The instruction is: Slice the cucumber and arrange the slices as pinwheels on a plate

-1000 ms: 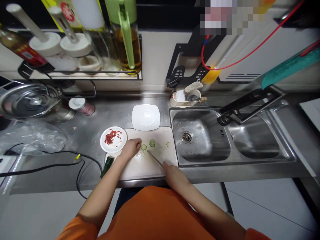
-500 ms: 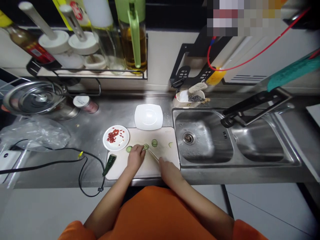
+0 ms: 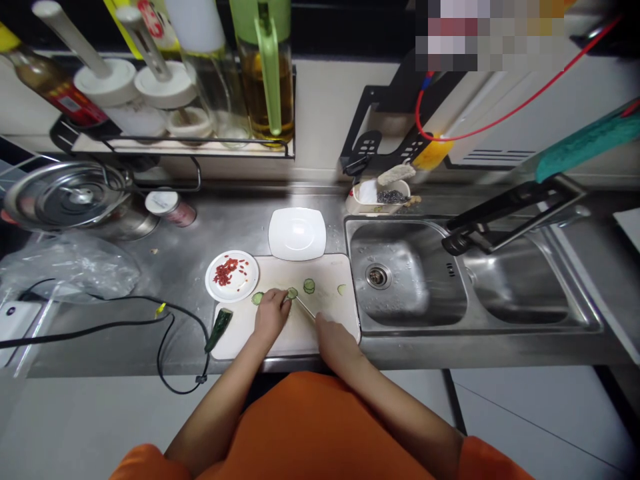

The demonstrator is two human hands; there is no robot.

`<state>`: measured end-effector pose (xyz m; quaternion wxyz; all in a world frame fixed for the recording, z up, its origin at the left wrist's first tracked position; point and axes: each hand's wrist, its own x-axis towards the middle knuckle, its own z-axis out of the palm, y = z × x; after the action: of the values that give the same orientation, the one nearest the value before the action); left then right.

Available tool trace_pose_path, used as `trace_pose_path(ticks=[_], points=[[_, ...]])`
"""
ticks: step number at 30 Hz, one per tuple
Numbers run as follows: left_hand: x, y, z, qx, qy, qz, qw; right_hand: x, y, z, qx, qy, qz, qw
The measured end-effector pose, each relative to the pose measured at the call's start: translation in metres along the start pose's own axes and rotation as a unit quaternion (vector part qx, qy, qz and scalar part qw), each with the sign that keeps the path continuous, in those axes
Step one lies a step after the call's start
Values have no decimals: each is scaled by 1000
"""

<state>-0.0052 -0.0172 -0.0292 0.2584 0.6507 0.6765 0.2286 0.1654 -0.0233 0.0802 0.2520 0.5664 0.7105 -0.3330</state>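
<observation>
Compared with a second ago, the left hand (image 3: 273, 317) has shifted right across the cutting board (image 3: 305, 337), just below the centre of the frame; its fingers are drawn together and their tips now meet the edge of a cucumber slice (image 3: 293, 293), though whether they pinch it or only steady it I cannot tell; the right hand (image 3: 337, 340), right of them and a little lower, is closed around the handle of a knife (image 3: 307, 307), whose tip reaches that same slice; over the last half second both hands have barely moved, so the work in hand now seems to be narrowed to this one slice, hand and blade meeting at it; with the left hand shifted, another slice (image 3: 258, 298) shows to its left, while two overlapping slices (image 3: 309, 286) lie unmoved to the right; the dark green cucumber piece (image 3: 219, 330) rests at the board's left edge, untouched, below a round plate (image 3: 209, 279) of red pieces (image 3: 227, 271).
</observation>
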Motion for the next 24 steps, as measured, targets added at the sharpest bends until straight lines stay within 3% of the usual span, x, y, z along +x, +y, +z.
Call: trace_pose_path(ticks=[6,17,24], points=[[2,4,-3,-4,2,-20,1000,-4,2,5,1,12,-2,1000],[17,12,-1,8,4,-62,998,-26,24,6,9,-27,25,999],[24,19,-4,11,-26,-43,999,-25,25,8,6,-22,21,1000]])
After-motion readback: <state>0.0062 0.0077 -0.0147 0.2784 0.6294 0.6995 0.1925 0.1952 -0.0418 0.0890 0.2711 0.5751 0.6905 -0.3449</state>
